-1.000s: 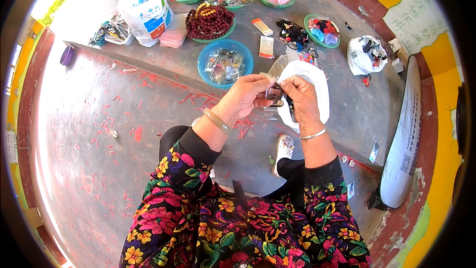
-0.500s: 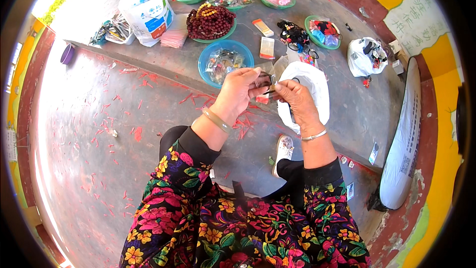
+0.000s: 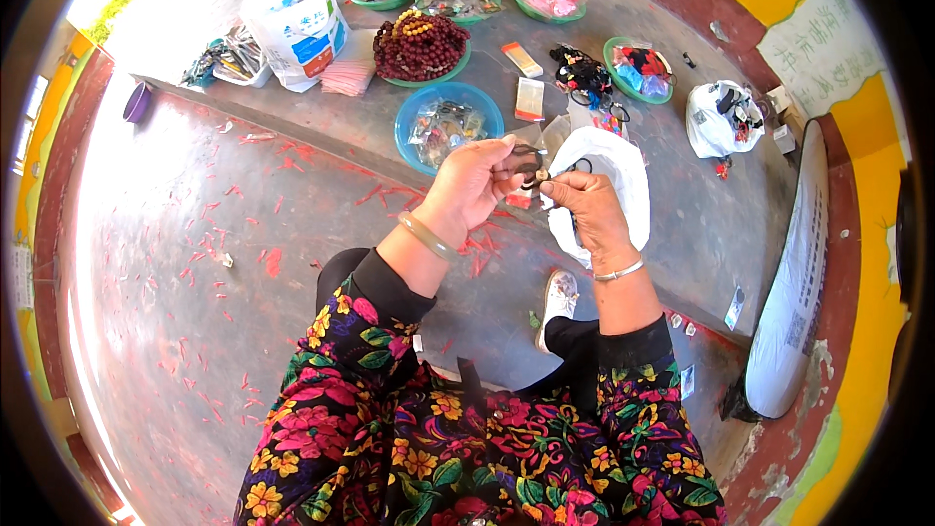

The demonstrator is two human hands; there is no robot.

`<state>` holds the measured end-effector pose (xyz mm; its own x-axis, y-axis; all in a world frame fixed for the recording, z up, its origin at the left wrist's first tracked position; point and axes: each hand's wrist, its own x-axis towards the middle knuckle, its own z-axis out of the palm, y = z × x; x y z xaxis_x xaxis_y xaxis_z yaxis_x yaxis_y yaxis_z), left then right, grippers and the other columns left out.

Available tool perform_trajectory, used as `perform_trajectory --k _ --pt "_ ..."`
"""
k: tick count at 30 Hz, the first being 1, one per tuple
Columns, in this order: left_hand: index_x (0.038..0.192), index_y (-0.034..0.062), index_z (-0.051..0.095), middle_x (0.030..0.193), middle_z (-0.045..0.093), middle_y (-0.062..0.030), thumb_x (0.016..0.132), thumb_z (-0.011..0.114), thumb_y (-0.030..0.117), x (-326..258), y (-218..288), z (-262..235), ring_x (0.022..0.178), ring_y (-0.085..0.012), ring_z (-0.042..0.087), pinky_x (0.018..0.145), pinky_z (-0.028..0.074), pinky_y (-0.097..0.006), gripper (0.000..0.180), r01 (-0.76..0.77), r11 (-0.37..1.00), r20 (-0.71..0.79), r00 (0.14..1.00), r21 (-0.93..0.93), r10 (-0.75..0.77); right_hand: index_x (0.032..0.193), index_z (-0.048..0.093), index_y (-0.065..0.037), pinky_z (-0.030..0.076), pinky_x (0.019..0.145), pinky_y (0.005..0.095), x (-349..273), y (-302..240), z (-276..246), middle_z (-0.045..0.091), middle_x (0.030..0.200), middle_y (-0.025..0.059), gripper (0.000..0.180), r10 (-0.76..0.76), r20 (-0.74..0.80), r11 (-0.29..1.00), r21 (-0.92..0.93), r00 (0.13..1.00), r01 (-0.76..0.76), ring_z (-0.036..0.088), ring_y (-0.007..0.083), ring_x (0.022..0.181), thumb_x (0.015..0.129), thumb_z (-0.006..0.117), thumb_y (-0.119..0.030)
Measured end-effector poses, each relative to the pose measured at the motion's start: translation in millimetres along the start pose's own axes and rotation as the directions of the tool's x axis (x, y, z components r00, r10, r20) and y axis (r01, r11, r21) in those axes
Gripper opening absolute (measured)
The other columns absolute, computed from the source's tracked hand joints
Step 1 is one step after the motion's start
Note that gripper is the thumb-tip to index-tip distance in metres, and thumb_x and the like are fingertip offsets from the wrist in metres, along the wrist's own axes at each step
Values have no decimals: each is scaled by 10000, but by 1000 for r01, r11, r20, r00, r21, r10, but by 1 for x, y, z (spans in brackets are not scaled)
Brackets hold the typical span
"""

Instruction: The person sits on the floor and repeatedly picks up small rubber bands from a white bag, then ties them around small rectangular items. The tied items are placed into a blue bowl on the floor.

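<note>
The left hand (image 3: pixel 474 185) and right hand (image 3: pixel 582 206) are meeting above the grey concrete floor (image 3: pixel 195 195), fingers of both pinching together on a small dark beaded piece (image 3: pixel 533 174) held between them. At twelve o'clock from the hands, a round blue plastic bowl of clear packets (image 3: pixel 447 123) is sitting just beyond the left hand. At three o'clock, a white plastic bag (image 3: pixel 604 175) is lying under the right hand. Further toward eleven o'clock, a green dish heaped with dark red beads (image 3: pixel 421 44) is resting.
</note>
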<state>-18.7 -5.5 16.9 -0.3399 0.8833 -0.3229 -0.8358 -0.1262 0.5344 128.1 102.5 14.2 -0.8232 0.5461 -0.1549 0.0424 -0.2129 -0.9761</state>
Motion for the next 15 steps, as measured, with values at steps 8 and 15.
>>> perform_trajectory --k 8,15 --pt "948 -3 583 903 636 -70 895 537 172 5 -18 -7 787 -156 643 506 419 -222 188 30 926 -2 1000 375 -31 807 659 2 437 614 226 5 9 -21 629 702 25 151 113 -42 993 -12 993 -114 558 77 639 804 662 -149" --pt "672 5 599 581 579 -128 870 490 348 3 -32 -7 600 -270 604 585 466 -391 410 -233 -62 223 965 970 -134 773 641 13 451 558 220 9 9 -41 613 652 37 115 154 -73 968 -189 985 -165 568 95 576 771 662 -101"
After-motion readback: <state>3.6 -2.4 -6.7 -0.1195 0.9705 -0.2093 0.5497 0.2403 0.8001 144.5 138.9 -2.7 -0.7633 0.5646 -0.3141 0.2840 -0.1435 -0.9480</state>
